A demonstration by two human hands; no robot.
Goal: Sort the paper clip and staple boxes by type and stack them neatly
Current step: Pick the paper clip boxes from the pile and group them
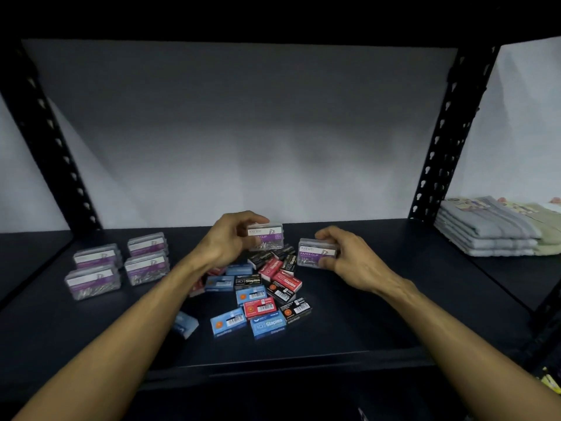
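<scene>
My left hand (226, 238) grips a clear paper clip box (267, 237) with a purple label, lifted above the pile. My right hand (346, 253) holds a second clear paper clip box (314, 253) just to the right, also raised. Below both lies a loose pile of staple boxes (261, 296) in blue, red and black. On the left of the dark shelf (394, 314) stand several paper clip boxes (121, 265) in stacked groups. One blue staple box (185, 325) lies partly hidden under my left forearm.
Black perforated uprights (440, 141) frame the shelf on both sides. Folded grey and green cloths (498, 230) are stacked on the neighbouring shelf at the right. A pale wall stands behind the shelf.
</scene>
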